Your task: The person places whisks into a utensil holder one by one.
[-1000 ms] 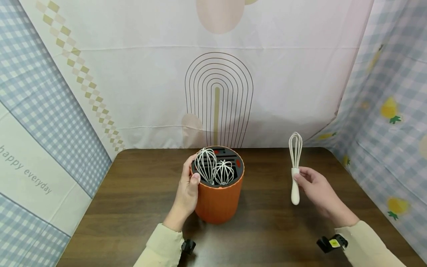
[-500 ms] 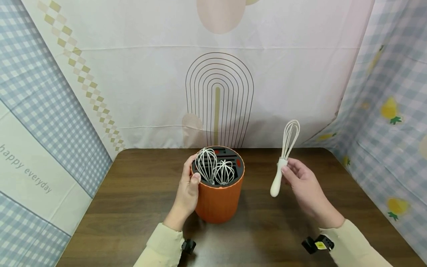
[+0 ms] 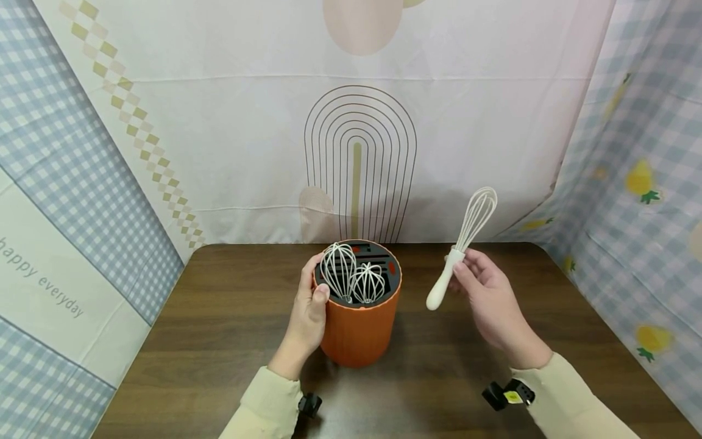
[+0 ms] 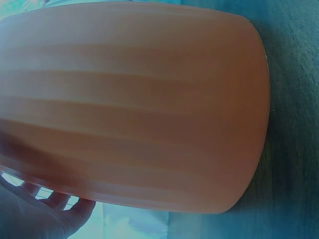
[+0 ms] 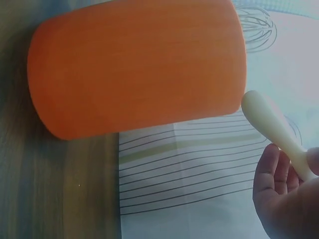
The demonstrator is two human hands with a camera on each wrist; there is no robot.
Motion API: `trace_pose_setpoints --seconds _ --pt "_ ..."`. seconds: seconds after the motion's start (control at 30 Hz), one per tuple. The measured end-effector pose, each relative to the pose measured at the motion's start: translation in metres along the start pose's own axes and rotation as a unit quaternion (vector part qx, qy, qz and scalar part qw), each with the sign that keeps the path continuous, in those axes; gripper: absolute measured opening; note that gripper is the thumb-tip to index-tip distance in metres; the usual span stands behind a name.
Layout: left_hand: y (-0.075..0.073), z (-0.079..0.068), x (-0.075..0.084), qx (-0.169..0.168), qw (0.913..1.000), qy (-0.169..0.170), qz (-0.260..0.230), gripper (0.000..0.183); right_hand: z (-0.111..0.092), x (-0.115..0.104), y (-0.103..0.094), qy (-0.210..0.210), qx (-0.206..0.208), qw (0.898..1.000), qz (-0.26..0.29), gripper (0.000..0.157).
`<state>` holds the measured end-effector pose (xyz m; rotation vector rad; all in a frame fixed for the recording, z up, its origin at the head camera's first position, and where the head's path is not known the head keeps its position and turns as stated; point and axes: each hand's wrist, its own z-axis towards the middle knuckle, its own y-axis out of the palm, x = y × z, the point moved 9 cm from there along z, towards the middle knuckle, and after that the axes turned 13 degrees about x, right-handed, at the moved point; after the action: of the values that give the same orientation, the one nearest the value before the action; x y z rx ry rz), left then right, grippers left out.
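An orange ribbed utensil holder [image 3: 359, 335] stands upright on the table, its dark slotted insert [image 3: 378, 253] facing up. My left hand [image 3: 309, 311] grips its left side, thumb near the rim and fingers round the back. Two whisks poke out of the insert, a larger whisk [image 3: 338, 268] at the left and a smaller whisk [image 3: 368, 284] beside it; their handles are hidden inside. To the right, my right hand [image 3: 488, 299] pinches a third whisk [image 3: 445, 277] near the top of its cream handle. It is held tilted, wires up and right, handle end toward the holder.
The brown wooden table [image 3: 219, 341] reaches back to a pale printed cloth [image 3: 247, 152]. Checked cloth [image 3: 614, 256] hangs along the right side, and another checked cloth hangs at the left. Black wrist cameras sit below both hands.
My right hand has moved left and slightly up with the whisk, which has gone from nearly upright to tilted, handle end swinging toward the holder. My left hand and the holder stay put.
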<state>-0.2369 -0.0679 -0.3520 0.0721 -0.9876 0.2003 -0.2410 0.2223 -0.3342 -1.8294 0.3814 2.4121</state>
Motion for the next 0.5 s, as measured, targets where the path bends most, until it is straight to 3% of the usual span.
trace_pose_setpoints --seconds 0.5 --pt "0.0 0.0 0.0 0.001 1.0 0.004 -0.003 0.053 0.0 -0.015 0.024 -0.022 0.038 0.996 0.072 0.031"
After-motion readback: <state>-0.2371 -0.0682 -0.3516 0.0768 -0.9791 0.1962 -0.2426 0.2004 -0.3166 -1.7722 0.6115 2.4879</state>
